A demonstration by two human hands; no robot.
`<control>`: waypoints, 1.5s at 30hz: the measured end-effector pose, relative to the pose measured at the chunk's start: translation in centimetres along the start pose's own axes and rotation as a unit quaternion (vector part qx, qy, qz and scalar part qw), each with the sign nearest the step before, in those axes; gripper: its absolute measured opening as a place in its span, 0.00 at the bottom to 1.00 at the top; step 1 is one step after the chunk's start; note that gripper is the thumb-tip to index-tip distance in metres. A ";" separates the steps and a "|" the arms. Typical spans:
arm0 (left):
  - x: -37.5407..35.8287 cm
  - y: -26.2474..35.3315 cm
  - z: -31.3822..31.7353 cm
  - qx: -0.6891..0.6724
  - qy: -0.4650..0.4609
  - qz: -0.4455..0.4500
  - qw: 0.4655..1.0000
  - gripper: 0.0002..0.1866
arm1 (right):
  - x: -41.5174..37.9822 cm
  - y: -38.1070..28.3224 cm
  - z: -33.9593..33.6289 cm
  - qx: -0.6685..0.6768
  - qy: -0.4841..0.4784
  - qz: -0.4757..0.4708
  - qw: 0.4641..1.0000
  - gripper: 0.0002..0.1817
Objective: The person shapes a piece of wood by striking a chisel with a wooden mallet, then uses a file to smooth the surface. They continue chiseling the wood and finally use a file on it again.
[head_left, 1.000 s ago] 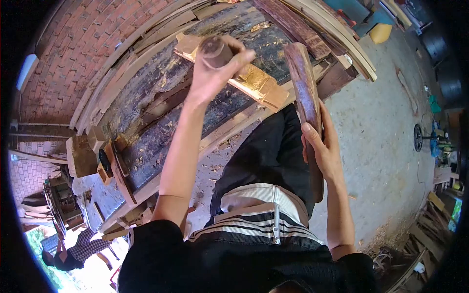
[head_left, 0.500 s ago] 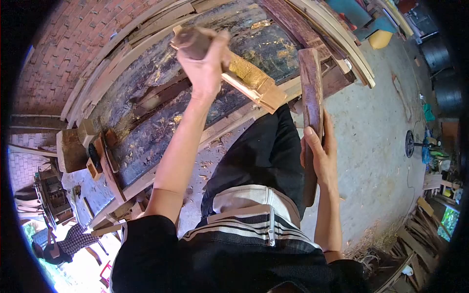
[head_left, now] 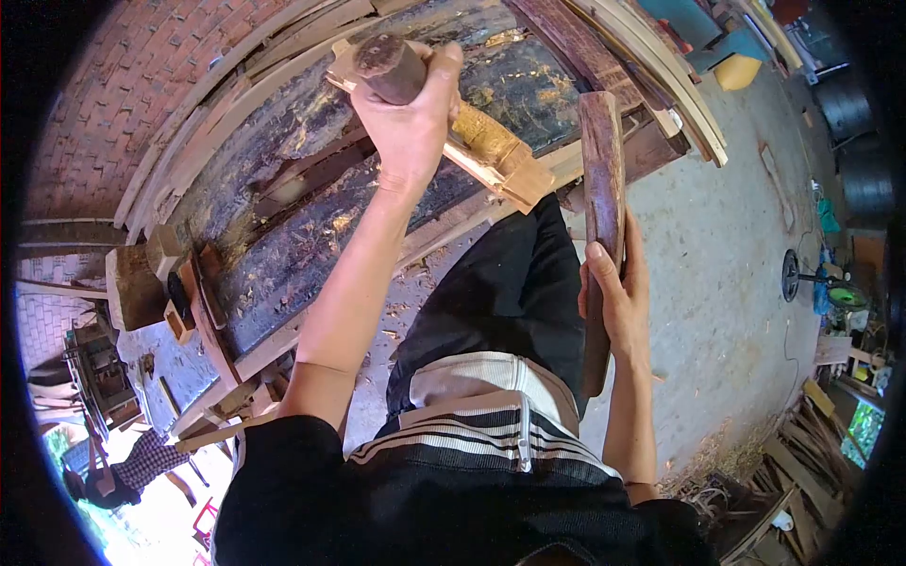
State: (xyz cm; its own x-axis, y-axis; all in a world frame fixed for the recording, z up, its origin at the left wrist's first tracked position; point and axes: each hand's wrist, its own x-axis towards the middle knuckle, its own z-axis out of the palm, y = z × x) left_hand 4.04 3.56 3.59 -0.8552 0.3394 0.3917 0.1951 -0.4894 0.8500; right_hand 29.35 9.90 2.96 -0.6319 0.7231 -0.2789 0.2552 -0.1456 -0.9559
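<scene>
My left hand (head_left: 411, 141) is closed around a dark round wooden handle (head_left: 387, 71), its blunt end turned up towards me; the tool's lower end is hidden. Directly beneath lies a pale yellow piece of wood (head_left: 495, 141) with cut notches, slanting across the workbench (head_left: 302, 241) and overhanging its near edge. In my right hand (head_left: 621, 297) is a long dark wooden bar (head_left: 602, 170), gripped near its lower half, with the thumb on the near side. The bar points away from me, to the right of the yellow wood and apart from it.
Long boards (head_left: 651, 66) lie along the bench's right end. Wooden blocks (head_left: 137, 288) and a wooden hand plane (head_left: 179, 321) sit at its left. A floor fan (head_left: 793, 276) stands at right, near scrap wood (head_left: 797, 462). Another person (head_left: 132, 467) is at far lower left.
My left hand has shifted slightly right with the dark handle, whose end now faces me more. My right hand and the wooden bar have hardly moved.
</scene>
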 end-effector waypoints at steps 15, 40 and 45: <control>1.6 1.0 -0.2 -0.051 -0.059 0.032 0.996 0.07 | -0.8 0.0 -0.5 -0.025 0.030 -0.010 0.999 0.39; 0.6 -1.5 2.0 -0.001 -0.058 0.135 0.989 0.09 | -1.4 3.2 -0.3 -0.076 -0.007 0.032 0.997 0.43; 1.2 -2.5 2.1 0.074 -0.071 0.140 0.985 0.10 | -1.5 3.5 -0.6 -0.076 0.008 0.045 0.996 0.43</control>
State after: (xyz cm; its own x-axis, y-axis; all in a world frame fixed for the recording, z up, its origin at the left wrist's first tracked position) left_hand 3.57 6.87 2.70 -0.6847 0.3210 0.6543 0.4903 -0.4614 0.7394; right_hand 31.69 8.69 0.06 -0.5893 0.7232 -0.3602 0.4189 -0.1077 -0.9016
